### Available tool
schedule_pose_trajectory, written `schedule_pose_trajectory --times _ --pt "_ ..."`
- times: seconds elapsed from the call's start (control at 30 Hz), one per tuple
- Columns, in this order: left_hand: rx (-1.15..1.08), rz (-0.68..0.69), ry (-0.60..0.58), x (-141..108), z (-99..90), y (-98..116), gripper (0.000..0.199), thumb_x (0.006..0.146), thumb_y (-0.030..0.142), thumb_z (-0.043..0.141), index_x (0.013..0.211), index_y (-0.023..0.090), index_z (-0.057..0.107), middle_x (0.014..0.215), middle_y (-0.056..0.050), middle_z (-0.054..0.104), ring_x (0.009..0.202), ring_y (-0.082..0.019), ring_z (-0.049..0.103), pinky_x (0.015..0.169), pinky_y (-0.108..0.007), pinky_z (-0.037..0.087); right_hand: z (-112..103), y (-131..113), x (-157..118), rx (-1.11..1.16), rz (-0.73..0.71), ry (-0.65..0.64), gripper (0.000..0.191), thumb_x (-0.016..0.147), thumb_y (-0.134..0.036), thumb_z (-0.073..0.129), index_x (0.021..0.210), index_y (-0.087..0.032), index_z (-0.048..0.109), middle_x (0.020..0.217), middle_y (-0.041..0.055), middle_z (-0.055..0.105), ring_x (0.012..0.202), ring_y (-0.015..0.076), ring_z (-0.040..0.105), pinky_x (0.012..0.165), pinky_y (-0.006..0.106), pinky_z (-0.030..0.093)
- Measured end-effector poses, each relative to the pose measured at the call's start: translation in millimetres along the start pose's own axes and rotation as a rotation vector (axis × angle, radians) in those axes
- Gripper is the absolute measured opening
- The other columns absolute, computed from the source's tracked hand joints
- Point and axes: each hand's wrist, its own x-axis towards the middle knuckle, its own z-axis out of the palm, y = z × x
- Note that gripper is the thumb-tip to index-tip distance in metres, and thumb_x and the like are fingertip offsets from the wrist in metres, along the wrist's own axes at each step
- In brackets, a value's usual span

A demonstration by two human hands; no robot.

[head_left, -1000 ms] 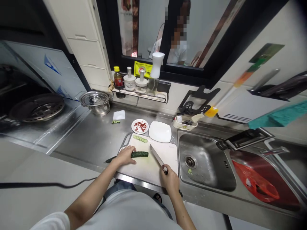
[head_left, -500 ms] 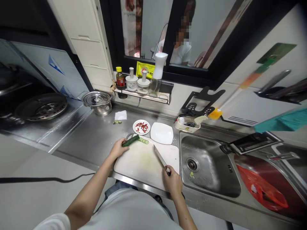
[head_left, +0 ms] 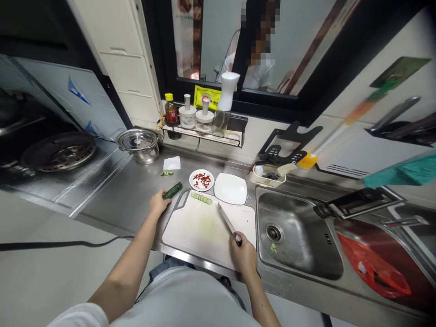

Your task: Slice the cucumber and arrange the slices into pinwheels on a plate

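My left hand (head_left: 158, 203) is closed on the near end of a dark green cucumber piece (head_left: 173, 190), left of the cutting board's grey handle. In my right hand (head_left: 244, 252) is a knife (head_left: 227, 221), its blade pointing up and left across the right part of the white cutting board (head_left: 190, 227). A short row of overlapping cucumber slices (head_left: 201, 198) lies along the board's far edge. Beyond the board are a round plate of chopped red pieces (head_left: 201, 180) and a white square plate (head_left: 230, 188) with nothing on it.
The sink (head_left: 296, 236) is to the right, with a red bag (head_left: 374, 268) beyond it. A lidded pot (head_left: 143, 147), a white paper (head_left: 172, 163) and cucumber scraps (head_left: 166, 173) are at the back left. A seasoning rack (head_left: 204, 129) hangs below the window; a person shows behind it.
My left hand has moved left with the cucumber, off the board and over the steel counter. The board's handle and the whole slice row now show. The knife has barely moved.
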Motion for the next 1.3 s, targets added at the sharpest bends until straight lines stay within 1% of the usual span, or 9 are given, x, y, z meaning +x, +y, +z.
schedule_pose_trajectory --times 0.2,0.33,0.43,0.5,0.57,0.7,0.83,1.07,1.3 --pt "0.062 0.008 0.0 -0.7 5.3 -3.3 0.041 0.073 0.036 0.066 0.112 0.026 0.06 0.113 -0.008 0.066 0.101 -0.024 0.062 0.07 -0.026 0.042 5.9 6.7 -2.9 0.006 0.035 -0.005 0.033 0.089 -0.043 0.046 0.111 -0.028 0.066 0.088 0.0039 0.072 0.079 0.0174 0.064 0.064 0.022 0.037" --pt "0.083 0.009 0.014 -7.1 2.7 -1.0 0.053 0.073 0.044 0.065 0.122 0.027 0.055 0.117 -0.01 0.063 0.104 -0.027 0.059 0.077 -0.031 0.043 4.1 7.2 -6.9 0.056 0.051 0.004 0.035 0.09 -0.041 0.044 0.112 -0.025 0.066 0.089 0.0051 0.071 0.082 0.0181 0.064 0.066 0.023 0.038" --pt "0.123 0.034 0.122 -17.7 1.9 5.2 0.06 0.074 0.047 0.063 0.129 0.025 0.051 0.122 -0.014 0.057 0.112 -0.033 0.052 0.087 -0.041 0.041 -0.7 7.2 -7.8 0.169 0.125 0.04 0.04 0.091 -0.04 0.039 0.113 -0.019 0.065 0.092 0.0075 0.071 0.083 0.019 0.063 0.066 0.023 0.04" --pt "0.136 0.099 0.217 -27.2 4.2 12.5 0.055 0.078 0.045 0.06 0.128 0.024 0.052 0.125 -0.014 0.054 0.118 -0.034 0.046 0.095 -0.047 0.035 -2.9 9.0 -6.7 0.246 0.168 0.08 0.042 0.09 -0.038 0.036 0.111 -0.015 0.064 0.094 0.0104 0.071 0.085 0.0201 0.063 0.066 0.023 0.041" --pt "0.119 0.207 0.247 -37.6 10.0 22.5 0.045 0.082 0.041 0.056 0.124 0.024 0.056 0.123 -0.013 0.055 0.118 -0.032 0.044 0.099 -0.047 0.031 -2.9 12.2 -5.4 0.3 0.187 0.109 0.043 0.089 -0.037 0.035 0.108 -0.012 0.065 0.095 0.0129 0.07 0.085 0.0212 0.063 0.068 0.024 0.042" --pt "0.05 0.407 0.091 -55.1 29.7 49.8 0.032 0.085 0.035 0.053 0.114 0.025 0.062 0.115 -0.009 0.059 0.112 -0.027 0.049 0.097 -0.039 0.034 0.9 16.3 -7.0 0.35 0.16 0.103 0.041 0.086 -0.039 0.037 0.097 -0.012 0.066 0.084 0.0117 0.07 0.075 0.0212 0.062 0.063 0.025 0.041" --pt "0.001 0.566 -0.049 -63.7 50.4 80.8 0.03 0.089 0.031 0.048 0.114 0.024 0.063 0.113 -0.006 0.061 0.109 -0.023 0.052 0.098 -0.037 0.035 1.5 11.4 -13.2 0.366 0.139 0.104 0.04 0.083 -0.043 0.038 0.091 -0.015 0.066 0.08 0.0097 0.07 0.071 0.0204 0.061 0.06 0.024 0.04" --pt "0.126 0.571 -0.141 -64.3 67.7 118.6 0.034 0.091 0.027 0.044 0.122 0.023 0.057 0.117 -0.01 0.06 0.114 -0.025 0.05 0.096 -0.039 0.034 -3.5 7.5 -19.6 0.426 0.132 0.12 0.036 0.081 -0.041 0.038 0.084 -0.017 0.064 0.077 0.0091 0.069 0.069 0.0199 0.06 0.06 0.024 0.04" --pt "0.199 0.569 -0.157 -62.0 70.5 126.4 0.031 0.092 0.029 0.042 0.116 0.022 0.06 0.111 -0.011 0.059 0.109 -0.026 0.053 0.095 -0.039 0.034 0.0 15.2 -21.0 0.42 0.134 0.132 0.039 0.08 -0.042 0.037 0.085 -0.016 0.065 0.076 0.0101 0.069 0.069 0.0206 0.06 0.06 0.025 0.041"
